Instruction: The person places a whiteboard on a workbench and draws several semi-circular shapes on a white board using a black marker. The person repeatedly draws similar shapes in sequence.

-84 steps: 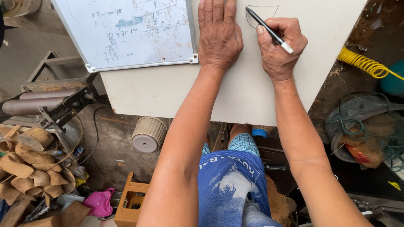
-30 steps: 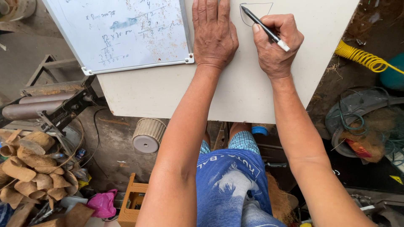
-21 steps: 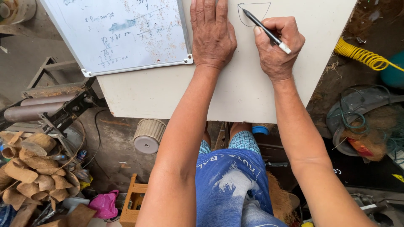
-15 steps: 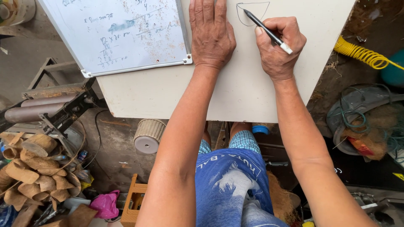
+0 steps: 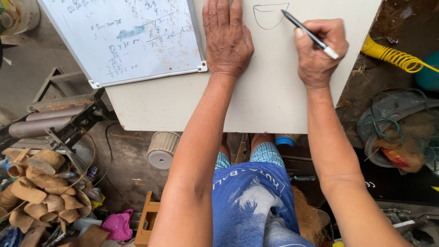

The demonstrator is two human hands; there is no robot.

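A pale beige board [image 5: 274, 105] lies flat in front of me. My left hand [image 5: 227, 39] rests palm down on it, fingers together, holding nothing. My right hand [image 5: 318, 50] grips a black pen [image 5: 307, 32] with a white end; its tip touches the board at the right end of a drawn bowl-shaped outline [image 5: 270, 16]. A whiteboard [image 5: 128, 39] with handwritten figures lies on the board's left part, just beside my left hand.
Left of the board stands a metal roller machine [image 5: 55, 121] above a heap of brown husk cups [image 5: 36, 192]. Below are a ribbed cylinder [image 5: 162, 151], a small wooden crate [image 5: 146, 222] and a pink bag [image 5: 116, 225]. A yellow coiled hose [image 5: 388, 55] and a fibre-filled basin [image 5: 402, 132] lie at right.
The view has drifted a little, and the board and hands sit slightly lower in the frame. The drawn outline shows more fully. Both hands keep their places on the board.
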